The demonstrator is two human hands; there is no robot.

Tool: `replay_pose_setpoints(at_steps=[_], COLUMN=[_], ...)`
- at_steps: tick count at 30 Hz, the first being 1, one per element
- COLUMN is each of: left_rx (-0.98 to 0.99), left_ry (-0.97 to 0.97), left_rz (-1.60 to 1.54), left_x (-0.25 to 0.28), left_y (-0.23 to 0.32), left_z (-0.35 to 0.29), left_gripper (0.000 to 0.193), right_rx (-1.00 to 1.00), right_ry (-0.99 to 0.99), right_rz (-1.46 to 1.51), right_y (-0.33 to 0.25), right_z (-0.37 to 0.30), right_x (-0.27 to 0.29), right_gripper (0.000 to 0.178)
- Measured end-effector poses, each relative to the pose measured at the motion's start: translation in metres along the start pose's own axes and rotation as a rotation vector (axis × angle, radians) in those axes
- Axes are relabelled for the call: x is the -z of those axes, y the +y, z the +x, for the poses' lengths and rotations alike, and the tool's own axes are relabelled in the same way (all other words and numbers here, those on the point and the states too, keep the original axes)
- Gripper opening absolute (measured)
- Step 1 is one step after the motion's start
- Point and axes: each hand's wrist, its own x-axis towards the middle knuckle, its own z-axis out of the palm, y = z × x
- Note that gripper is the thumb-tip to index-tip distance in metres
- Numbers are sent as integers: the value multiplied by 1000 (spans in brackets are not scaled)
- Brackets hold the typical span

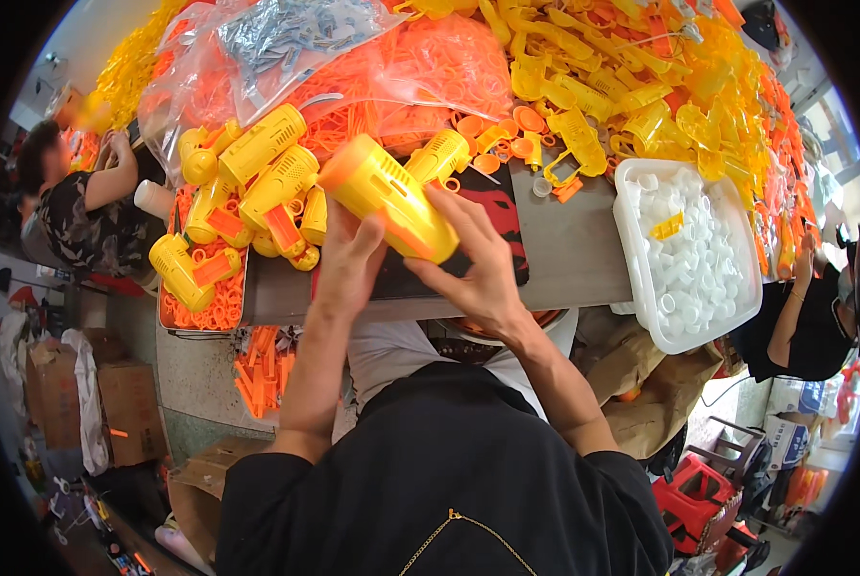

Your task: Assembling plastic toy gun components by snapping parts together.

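Between my hands, above the table's near edge, is a yellow cylindrical plastic housing (396,206) with slots in its side and an orange end. It is tilted, the orange end up and to the left. My left hand (355,257) is closed on its left side, with most fingers hidden behind it. On the right, my right hand (483,259) grips the lower end between thumb and fingers. Similar yellow housings (262,144) are heaped to the left, some with orange pieces attached. Another yellow housing (439,156) lies just beyond the held one.
Bagged orange parts (430,67) and a yellow parts pile (593,77) cover the table's far side. At right, a white tub (631,278) holds small white caps. An orange-filled tray (199,315) sits at left. People work at left (103,202) and right (785,326).
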Motion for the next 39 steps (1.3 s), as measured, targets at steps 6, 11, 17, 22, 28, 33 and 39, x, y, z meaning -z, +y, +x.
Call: replay_pose_setpoints(at_steps=[6, 11, 17, 22, 28, 33, 39], left_rx=[-703, -63, -146, -69, 116, 48, 42], left_ry=[-384, -98, -180, -187, -136, -179, -202], left_rz=[1918, 810, 818, 785, 577, 640, 610], left_x=[1, 27, 35, 47, 55, 64, 60], left_y=[17, 2, -40, -45, -46, -44, -43], left_z=[-13, -23, -18, -14, -7, -2, -9], left_gripper=[107, 68, 65, 67, 68, 71, 71], right_rx=[-10, -324, -124, -131, -53, 116, 25], right_ry=[-271, 87, 43, -255, -202, -45, -299], right_rz=[-312, -161, -826, -1236, -1182, -821, -706], right_y=[-13, 75, 205, 248, 282, 240, 221], right_z=[7, 62, 122, 145, 154, 142, 94], right_x=[11, 51, 99, 99, 115, 102, 82], right_gripper=[69, 25, 19, 23, 27, 17, 43])
